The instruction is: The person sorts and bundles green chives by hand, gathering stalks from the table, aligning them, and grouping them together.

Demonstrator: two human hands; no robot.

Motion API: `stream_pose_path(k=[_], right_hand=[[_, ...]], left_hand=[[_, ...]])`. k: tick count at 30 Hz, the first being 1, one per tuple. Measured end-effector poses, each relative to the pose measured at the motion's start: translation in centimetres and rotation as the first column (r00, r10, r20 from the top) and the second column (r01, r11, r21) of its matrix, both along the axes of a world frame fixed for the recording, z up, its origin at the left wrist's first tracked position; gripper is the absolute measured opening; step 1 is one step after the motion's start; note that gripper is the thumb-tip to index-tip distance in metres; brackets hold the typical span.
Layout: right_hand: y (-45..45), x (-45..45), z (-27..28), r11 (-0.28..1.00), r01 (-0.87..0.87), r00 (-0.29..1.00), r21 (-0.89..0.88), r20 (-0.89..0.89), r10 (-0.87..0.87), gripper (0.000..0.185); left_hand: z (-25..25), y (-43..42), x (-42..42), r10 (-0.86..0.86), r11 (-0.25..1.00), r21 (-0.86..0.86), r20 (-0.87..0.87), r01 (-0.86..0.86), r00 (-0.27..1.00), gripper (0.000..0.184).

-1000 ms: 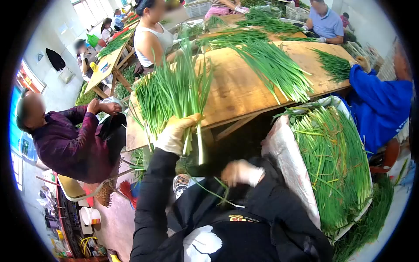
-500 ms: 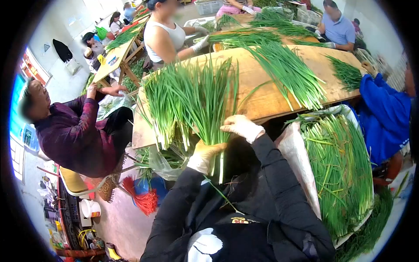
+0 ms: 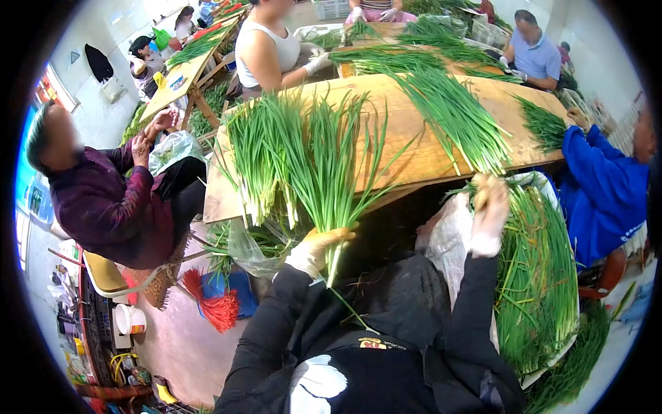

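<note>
My left hand, in a pale glove, is wrapped round the white stems of a bunch of garlic chives. Its leaves fan out upward over the table's near edge. My right hand, gloved too, is over the left rim of a white sack packed with more garlic chives. Motion smears its fingers, so I cannot make out whether they hold anything. Left of the held bunch, another bunch of chives lies on the wooden table, and a further bunch lies to the right.
A person in a dark purple jacket sits at left, and one in blue at right. Across the table is a person in a white top. Red ties hang by a blue stool.
My right hand has left the bunch and moved right to the sack. My left hand still grips the bunch, slightly lower and further left, and its leaves spread wider.
</note>
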State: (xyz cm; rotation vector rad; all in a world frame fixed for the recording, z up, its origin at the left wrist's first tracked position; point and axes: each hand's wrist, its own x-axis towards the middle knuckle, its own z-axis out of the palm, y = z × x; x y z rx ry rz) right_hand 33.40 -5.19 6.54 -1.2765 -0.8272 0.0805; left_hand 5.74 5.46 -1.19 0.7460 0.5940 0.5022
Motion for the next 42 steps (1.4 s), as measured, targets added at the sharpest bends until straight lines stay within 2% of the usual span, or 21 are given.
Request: stream_pose_path(k=[2,4,5,6,7,8,9,11,12,18,21,23,25,28,31,33,34,35,38,39,42], right_hand=[[-1.6,-2.7,-3.3,0.819,-0.449,0.870,-0.357,0.032,0.491,0.020],[-3.2,-4.1,-10.0,0.078,-0.840,0.418,-0.537,-0.550,0.723,0.044],[-4.0,-4.8,-13.3,-0.317,-0.783,0.238,-0.535,-0.729,0.642,0.069],[-3.9,-6.7,-6.8,-0.451,-0.383,0.218,-0.806,-0.553,0.804,0.093],[-4.1,-5.8,-11.4,-0.126,-0.747,0.319,-0.653,-0.519,0.793,0.099],[-3.4,-5.6,-10.6,-0.047,-0.948,0.194,-0.314,-0.688,0.699,0.088],[-2.4,-5.4,-9.6,0.088,-0.994,0.005,0.063,-0.787,0.617,0.077],[-0.9,-5.9,-9.2,0.065,-0.860,-0.360,0.505,-0.693,0.624,0.076],[-0.2,-7.6,-8.7,0.172,-0.805,-0.312,0.567,-0.652,0.691,0.076],[1.7,-10.2,-6.3,0.480,-0.857,-0.003,0.191,-0.931,0.365,0.033],[2.2,-10.4,-4.1,0.530,-0.835,0.212,0.149,-0.801,0.560,0.034],[3.5,-10.5,0.7,0.559,-0.817,0.347,0.143,-0.652,0.674,0.035],[5.9,-9.9,4.3,0.607,-0.772,0.451,0.189,-0.511,0.732,0.030],[9.7,-8.5,9.9,0.701,-0.697,0.707,0.151,-0.022,0.707,0.023],[11.8,-7.8,14.0,0.639,-0.731,0.665,0.237,0.042,0.745,0.024],[14.5,-6.7,14.6,0.720,-0.658,0.747,0.222,0.069,0.661,0.039],[15.4,-6.3,14.3,0.796,-0.583,0.812,0.162,0.160,0.562,0.043],[15.6,-6.3,13.7,0.794,-0.586,0.810,0.164,0.159,0.565,0.043],[15.0,-6.2,11.8,0.630,-0.751,0.651,0.196,0.065,0.756,0.052],[16.1,-6.1,10.5,0.683,-0.702,0.704,0.201,0.050,0.708,0.058],[16.5,-5.6,8.6,0.659,-0.749,0.659,0.071,-0.030,0.752,0.072]], left_hand=[[0.5,0.2,0.2,-0.015,0.999,-0.034,0.039,0.016,0.999,0.040],[0.9,0.0,0.5,-0.037,0.997,-0.071,0.077,0.043,0.996,0.041],[1.2,0.0,0.6,-0.082,0.990,-0.102,0.113,0.094,0.990,0.041],[1.9,-0.1,0.8,-0.124,0.981,-0.129,0.149,0.144,0.981,0.041],[2.6,-0.9,1.3,-0.093,0.976,-0.184,0.132,0.117,0.987,0.042],[2.9,-1.8,1.8,-0.097,0.980,-0.161,0.125,0.117,0.987,0.042],[3.1,-3.0,2.2,-0.104,0.983,-0.137,0.118,0.120,0.988,0.042],[3.2,-5.6,3.2,-0.231,0.972,-0.012,0.169,0.236,0.958,0.041],[1.7,-6.8,3.1,-0.353,0.926,-0.096,0.125,0.365,0.927,0.043],[-0.7,-11.2,2.4,-0.527,0.814,-0.264,0.039,0.518,0.849,0.038],[1.0,-7.2,1.4,-0.654,0.756,-0.030,-0.008,0.654,0.756,0.052],[2.3,-4.8,2.2,-0.477,0.744,0.376,-0.282,0.553,0.832,0.068],[6.6,-3.1,4.3,-0.171,0.760,0.599,-0.194,0.254,0.966,0.087],[14.5,0.9,7.6,0.234,0.332,0.936,0.042,-0.121,0.971,0.098],[17.5,7.0,10.5,0.318,0.003,0.992,0.119,-0.126,0.941,0.094],[18.1,9.3,12.0,0.136,0.251,0.959,0.102,-0.134,0.985,0.101],[17.3,11.0,13.4,-0.012,0.519,0.836,0.216,-0.179,0.976,0.100],[16.5,11.5,13.3,-0.008,0.518,0.836,0.214,-0.179,0.977,0.100],[14.5,12.4,12.6,0.286,0.025,1.000,0.010,-0.018,0.958,0.086],[13.5,12.3,12.3,0.290,0.035,0.999,0.026,-0.038,0.957,0.076],[11.2,11.9,12.7,0.189,0.437,0.899,-0.137,0.042,0.972,0.053]])
